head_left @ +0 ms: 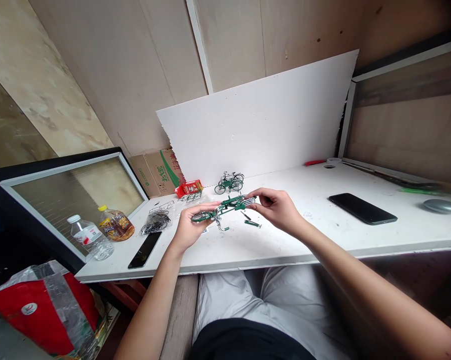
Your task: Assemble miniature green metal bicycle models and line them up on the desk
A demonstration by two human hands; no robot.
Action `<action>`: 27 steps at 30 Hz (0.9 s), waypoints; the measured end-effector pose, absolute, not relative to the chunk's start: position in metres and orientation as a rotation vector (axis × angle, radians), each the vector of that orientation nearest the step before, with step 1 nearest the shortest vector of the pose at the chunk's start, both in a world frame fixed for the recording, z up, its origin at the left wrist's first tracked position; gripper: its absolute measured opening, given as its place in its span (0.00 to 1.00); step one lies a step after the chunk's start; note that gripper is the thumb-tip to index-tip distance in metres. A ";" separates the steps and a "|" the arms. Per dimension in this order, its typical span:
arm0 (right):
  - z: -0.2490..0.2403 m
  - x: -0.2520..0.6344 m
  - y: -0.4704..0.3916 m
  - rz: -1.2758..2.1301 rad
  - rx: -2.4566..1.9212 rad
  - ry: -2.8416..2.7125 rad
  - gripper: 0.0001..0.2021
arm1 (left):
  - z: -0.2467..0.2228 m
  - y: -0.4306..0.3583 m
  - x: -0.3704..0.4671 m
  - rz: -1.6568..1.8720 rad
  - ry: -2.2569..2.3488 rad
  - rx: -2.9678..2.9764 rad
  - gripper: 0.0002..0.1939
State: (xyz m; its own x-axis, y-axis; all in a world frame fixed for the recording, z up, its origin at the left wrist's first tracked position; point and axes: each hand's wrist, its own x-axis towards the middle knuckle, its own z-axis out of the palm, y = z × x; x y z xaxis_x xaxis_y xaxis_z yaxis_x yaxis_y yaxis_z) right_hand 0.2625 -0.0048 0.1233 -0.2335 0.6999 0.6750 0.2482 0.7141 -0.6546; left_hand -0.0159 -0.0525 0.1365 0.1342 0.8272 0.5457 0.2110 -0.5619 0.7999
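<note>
A green model bicycle (pixel 231 204) is held on its side above the white table, between my two hands. My left hand (pixel 192 225) is closed around its wheel end on the left, near the handlebar. The fingers of my right hand (pixel 272 206) pinch the silvery end on the right; the exact part between the fingertips is hidden. Below the model, a small green part (pixel 252 223) and a thin dark piece lie on the table. Behind it, another green model bicycle (pixel 229 183) stands upright.
On the left are a water bottle (pixel 92 237), a tea-coloured bottle (pixel 115 223), a phone (pixel 145 250) and a bag of black parts (pixel 155 222). A red packet (pixel 188 188) lies near a cardboard box (pixel 157 172). To the right are another phone (pixel 363 208) and a mouse (pixel 441 206).
</note>
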 end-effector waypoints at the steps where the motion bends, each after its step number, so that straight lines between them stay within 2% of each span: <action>1: 0.124 0.262 -0.006 0.474 -0.739 -1.809 0.19 | 0.138 -0.053 -0.017 1.469 0.989 1.904 0.11; 11: 0.120 0.264 0.000 0.393 -0.778 -1.813 0.17 | 0.135 -0.050 -0.017 1.550 1.040 1.961 0.10; 19: 0.117 0.271 0.010 0.517 -0.836 -1.958 0.21 | 0.126 -0.034 -0.020 1.589 1.152 1.913 0.13; 23: 0.112 0.274 0.018 0.470 -0.905 -2.028 0.24 | 0.115 -0.022 -0.027 1.474 1.202 1.874 0.15; 27: 0.104 0.280 0.032 0.360 -0.995 -2.028 0.20 | 0.103 -0.011 -0.034 1.331 1.238 1.868 0.16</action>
